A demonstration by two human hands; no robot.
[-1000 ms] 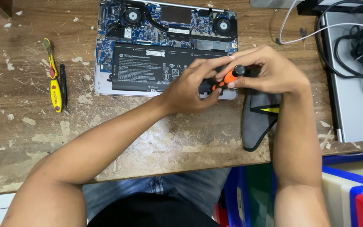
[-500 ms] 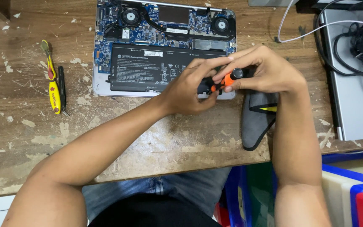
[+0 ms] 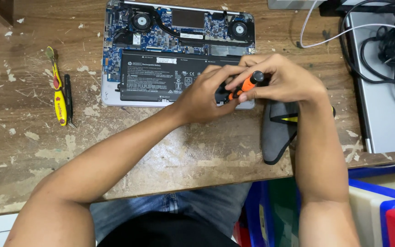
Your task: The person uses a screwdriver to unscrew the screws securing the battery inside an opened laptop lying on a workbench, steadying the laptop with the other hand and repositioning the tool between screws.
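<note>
Both hands — the left hand (image 3: 204, 98) and the right hand (image 3: 282, 82) — are clamped together on an orange-and-black screwdriver (image 3: 245, 85) over the near right corner of the opened laptop (image 3: 161, 59) — lying on the worn wooden surface (image 3: 184, 151).

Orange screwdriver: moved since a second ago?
No. The orange screwdriver stays at the open laptop's lower right corner, held between the left hand and right hand.

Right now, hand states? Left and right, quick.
Left hand: closed on the lower part of the orange-and-black screwdriver, over the opened laptop.
Right hand: fingers pinching the screwdriver's top end.
</note>
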